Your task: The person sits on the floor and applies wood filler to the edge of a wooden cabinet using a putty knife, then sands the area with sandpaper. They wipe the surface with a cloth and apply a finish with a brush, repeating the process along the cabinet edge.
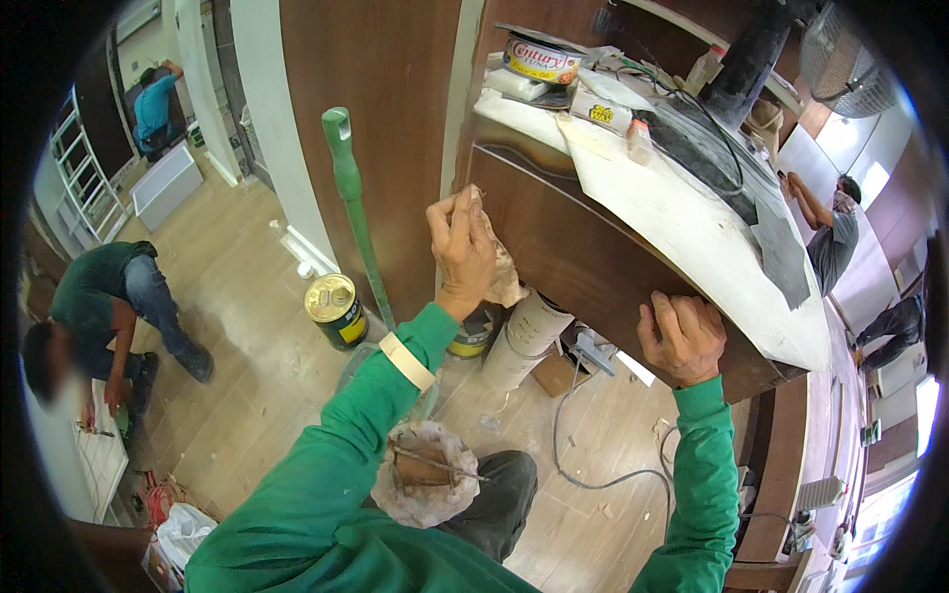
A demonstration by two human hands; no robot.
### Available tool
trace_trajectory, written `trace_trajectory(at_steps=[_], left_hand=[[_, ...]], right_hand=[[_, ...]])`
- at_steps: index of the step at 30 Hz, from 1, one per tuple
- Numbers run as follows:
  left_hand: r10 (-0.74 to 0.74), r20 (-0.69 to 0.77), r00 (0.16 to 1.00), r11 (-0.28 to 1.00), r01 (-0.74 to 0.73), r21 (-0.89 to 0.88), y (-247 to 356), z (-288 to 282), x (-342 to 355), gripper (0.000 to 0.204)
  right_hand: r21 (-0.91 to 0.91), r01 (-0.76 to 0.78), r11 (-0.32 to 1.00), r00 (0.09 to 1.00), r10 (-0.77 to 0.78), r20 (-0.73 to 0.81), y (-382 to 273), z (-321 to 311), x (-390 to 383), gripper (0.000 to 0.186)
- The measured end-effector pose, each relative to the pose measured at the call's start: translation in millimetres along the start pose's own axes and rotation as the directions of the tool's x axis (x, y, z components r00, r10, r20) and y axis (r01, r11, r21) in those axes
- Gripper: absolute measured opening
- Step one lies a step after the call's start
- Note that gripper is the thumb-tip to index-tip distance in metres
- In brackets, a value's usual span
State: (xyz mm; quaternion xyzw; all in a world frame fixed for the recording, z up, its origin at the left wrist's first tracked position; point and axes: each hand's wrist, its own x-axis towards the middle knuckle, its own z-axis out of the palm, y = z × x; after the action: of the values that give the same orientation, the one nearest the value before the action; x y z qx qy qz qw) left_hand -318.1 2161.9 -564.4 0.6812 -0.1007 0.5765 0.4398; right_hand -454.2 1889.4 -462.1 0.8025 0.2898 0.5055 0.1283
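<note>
My left hand (461, 247) is closed around a crumpled tan rag (507, 281) at the left end of a dark brown wood-finish panel (583, 242). Part of the rag hangs below my fingers. Farther right, my right hand (684, 338) lies against the same panel near its lower edge, with the fingers bent and close together; whatever they may hold is hidden. Between my arms, by my knee, sits a plastic-lined container (465, 457) of brown stuff, with a thin stick across it.
Above the panel, a white-covered top (633, 198) carries a round tin (542, 57), a small box (599, 111) and cables. Below stand a paint can (336, 310), a green handle (346, 168) and a pale cylinder (526, 341). A grey cord (603, 484) crosses the floor. Several people work around.
</note>
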Motion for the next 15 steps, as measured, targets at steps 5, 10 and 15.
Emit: trace_trajectory(at_steps=[5,10,15], left_hand=[[-0.194,0.093,0.977,0.98,0.197,-0.028,-14,-14,-36,0.026],[-0.176,0.058,0.983,0.983,0.179,-0.047,9,-10,12,0.024],[-0.339,0.446,0.828,0.94,0.32,0.12,-56,-70,-67,0.023]], right_hand=[[-0.013,0.018,1.0,1.0,-0.018,0.008,0,0,2,0.022],[-0.028,0.023,0.999,1.0,-0.023,0.008,-1,3,5,0.021],[-0.025,0.005,1.0,1.0,-0.005,0.009,-3,1,4,0.019]])
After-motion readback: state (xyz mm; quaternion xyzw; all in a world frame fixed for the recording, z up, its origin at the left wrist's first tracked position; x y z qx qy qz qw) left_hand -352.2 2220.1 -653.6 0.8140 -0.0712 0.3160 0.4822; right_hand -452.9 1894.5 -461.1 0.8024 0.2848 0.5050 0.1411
